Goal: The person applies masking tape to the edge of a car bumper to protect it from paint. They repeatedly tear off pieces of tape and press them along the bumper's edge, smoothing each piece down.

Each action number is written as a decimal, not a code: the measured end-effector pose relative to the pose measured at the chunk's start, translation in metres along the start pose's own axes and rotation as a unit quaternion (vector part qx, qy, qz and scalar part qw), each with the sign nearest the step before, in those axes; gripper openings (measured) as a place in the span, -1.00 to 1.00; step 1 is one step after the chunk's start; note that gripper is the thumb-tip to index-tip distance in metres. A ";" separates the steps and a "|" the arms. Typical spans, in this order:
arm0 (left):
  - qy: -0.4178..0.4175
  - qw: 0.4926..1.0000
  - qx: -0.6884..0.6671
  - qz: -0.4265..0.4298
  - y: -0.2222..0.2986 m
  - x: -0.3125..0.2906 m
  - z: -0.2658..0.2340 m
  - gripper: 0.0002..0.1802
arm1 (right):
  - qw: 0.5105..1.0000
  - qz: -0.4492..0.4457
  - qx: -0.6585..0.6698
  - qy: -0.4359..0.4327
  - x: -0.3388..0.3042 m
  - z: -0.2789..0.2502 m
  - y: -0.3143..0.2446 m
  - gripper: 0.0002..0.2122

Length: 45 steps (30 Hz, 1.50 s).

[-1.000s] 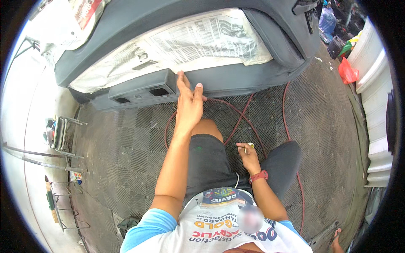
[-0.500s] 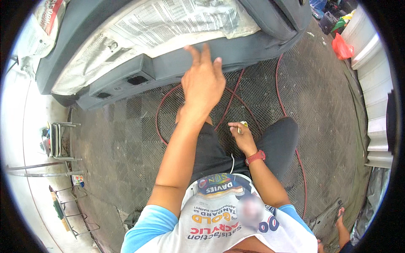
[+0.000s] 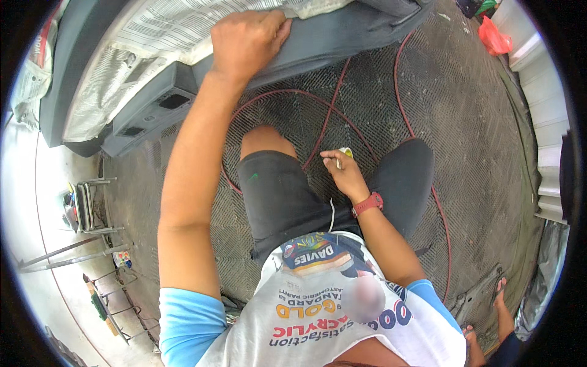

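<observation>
A large dark grey panel [image 3: 330, 46], like a vehicle bumper, stands in front of me with printed masking paper [image 3: 177, 30] over its upper part. My left hand [image 3: 247, 46] is on the panel along the paper's lower edge. Its fingers are curled and closed; what they hold, if anything, is hidden under the hand. Above my right thigh, my right hand [image 3: 345, 174] is closed on a small white-and-yellow object [image 3: 346, 153], mostly covered by the fingers. A red watch [image 3: 367, 205] is on that wrist.
A thin red hose [image 3: 396, 73] loops over the dark textured floor mat [image 3: 483, 183] near my legs. Metal-framed stands [image 3: 92, 208] are along the left wall. A red plastic bag [image 3: 493, 38] lies at the far right, by corrugated sheeting [image 3: 547, 110]. Another person's foot [image 3: 501, 287] shows at lower right.
My left hand has moved left and away from me, from raised with spread fingers to curled against the panel. My right hand still grips the small object. The view has shifted slightly.
</observation>
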<state>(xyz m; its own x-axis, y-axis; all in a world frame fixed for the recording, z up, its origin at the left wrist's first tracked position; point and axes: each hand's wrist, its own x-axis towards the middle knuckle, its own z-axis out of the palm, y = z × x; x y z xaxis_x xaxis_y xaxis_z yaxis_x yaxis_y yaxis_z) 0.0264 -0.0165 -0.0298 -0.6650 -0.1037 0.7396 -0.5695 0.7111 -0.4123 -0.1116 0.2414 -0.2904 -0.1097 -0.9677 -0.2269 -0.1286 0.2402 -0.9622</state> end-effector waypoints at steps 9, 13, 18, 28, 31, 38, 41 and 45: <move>-0.018 0.999 0.018 0.037 -0.003 0.011 0.003 -0.79 | 1.000 -0.002 -0.020 -0.006 0.004 0.001 0.017 -0.73; -0.018 0.992 -0.049 -0.111 0.036 0.005 -0.013 -0.82 | 0.999 0.016 -0.028 0.036 -0.002 -0.008 -0.020 -0.60; -0.115 0.826 -0.388 -0.393 0.129 -0.076 -0.052 -0.76 | 0.994 -0.109 -0.012 0.025 -0.009 -0.021 -0.090 -0.47; -0.074 0.589 -0.602 -0.534 0.167 -0.166 -0.041 -0.82 | 0.992 -0.091 -0.067 -0.049 -0.008 -0.013 -0.129 -0.46; -0.141 0.605 -0.569 -0.540 0.162 -0.178 -0.043 -0.83 | 0.990 -0.084 -0.095 -0.056 -0.008 -0.005 -0.135 -0.50; -0.146 0.779 -0.397 -0.462 0.142 -0.188 -0.056 -0.86 | 0.990 0.058 -0.081 -0.098 0.004 0.016 -0.131 -0.74; -0.127 0.790 -0.388 -0.458 0.129 -0.189 -0.064 -0.87 | 0.988 0.055 -0.081 -0.118 0.013 0.022 -0.125 -0.81; -0.099 0.817 -0.352 -0.446 0.109 -0.191 -0.074 -0.88 | 0.984 0.059 -0.054 -0.161 0.025 0.029 -0.126 -0.80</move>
<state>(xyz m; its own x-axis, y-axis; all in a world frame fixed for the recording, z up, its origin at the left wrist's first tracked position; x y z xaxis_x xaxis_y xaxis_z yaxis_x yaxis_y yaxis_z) 0.1272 0.1323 -0.1761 -0.2429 -0.8594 0.4499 -0.4969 0.5085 0.7032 -0.0691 0.1850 -0.1792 0.1854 -0.9028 -0.3880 -0.2403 0.3412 -0.9088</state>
